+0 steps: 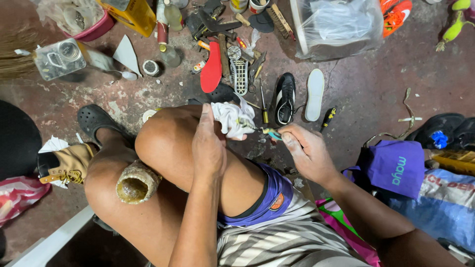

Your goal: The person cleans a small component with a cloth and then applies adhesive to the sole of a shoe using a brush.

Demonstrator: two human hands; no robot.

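From the head camera, one white rag (pixel 233 118) sits bunched over the raised knee, the left hand (pixel 208 143) with its grip closed around it. The right hand (pixel 306 151) pinches one small teal-handled tool (pixel 269 132), its tip touching the rag. On the floor (pixel 376 84) beyond lie one black shoe (pixel 285 98), one white insole (pixel 314 94) just beside it and one red insole (pixel 212 68). One clear plastic tub (pixel 336 27) holds crumpled plastic. One pink bowl (pixel 91 27) holds clear bags.
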